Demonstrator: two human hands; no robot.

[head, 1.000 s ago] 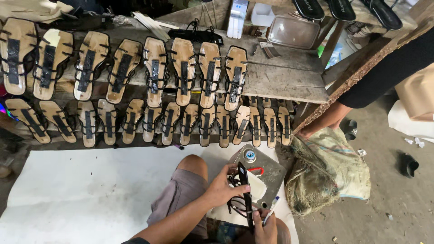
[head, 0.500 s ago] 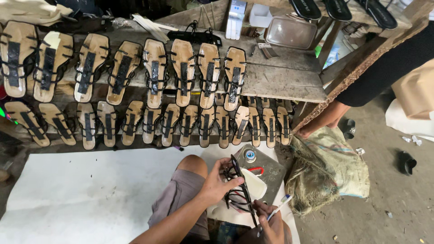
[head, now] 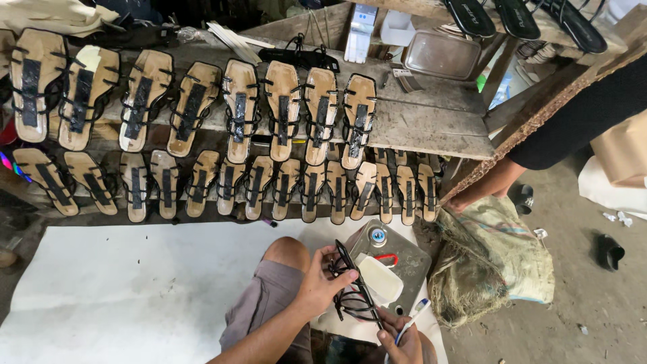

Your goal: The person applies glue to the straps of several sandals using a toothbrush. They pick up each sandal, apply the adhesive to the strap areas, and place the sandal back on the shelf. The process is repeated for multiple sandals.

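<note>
My left hand [head: 322,282] is clenched around a strappy black sandal [head: 354,291], thumb on top and fingers curled under its narrow sole, tilting it on edge above my lap with the thin black straps looping out below. My right hand [head: 401,344] sits just under the sandal at the bottom of the view; its fingers grip a small white-handled brush [head: 412,318] with a blue tip, angled up and away from the straps, so the brush is beside the sandal and not on it at this moment. Just behind the sandal lies a pale, bare insole piece [head: 381,278] on top of a flat metal can [head: 397,253] with a small round cap and a red handle. My knee [head: 286,251] pokes out beside it, over a white sheet [head: 135,290] spread on the floor. Further out, two rows of finished-looking pieces tell me how much is behind me: a long lower row of sandals [head: 269,189] and an upper row of sandals [head: 202,101] rest on the wooden bench [head: 431,125], soles up, each with a dark strip down the middle. I judge most of the batch is laid out already, and the one I hold is not yet there. To my right another person's arm [head: 492,182] reaches down toward a woven sack [head: 492,263].
</note>
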